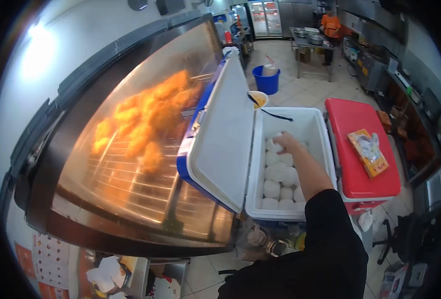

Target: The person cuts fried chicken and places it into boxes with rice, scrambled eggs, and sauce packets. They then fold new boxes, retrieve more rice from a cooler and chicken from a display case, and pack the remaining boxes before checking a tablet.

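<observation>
Head cam: right hand (286, 142) down in an open cooler (307, 122) full of white bundles

The fingers curl down onto one white bundle (272, 146) at the far end of the pile. Can't tell if they actually grip it or just rest on it. The cooler's lid (225, 134) is flipped up and leans on a glass case (130, 174) with fried chicken (148, 117) inside. A red cooler (352, 164) sits shut just to the right with a yellow packet (368, 152) on top. A bowl (258, 99) is at the far rim, and a blue bucket (266, 79) is on the floor beyond.
</observation>
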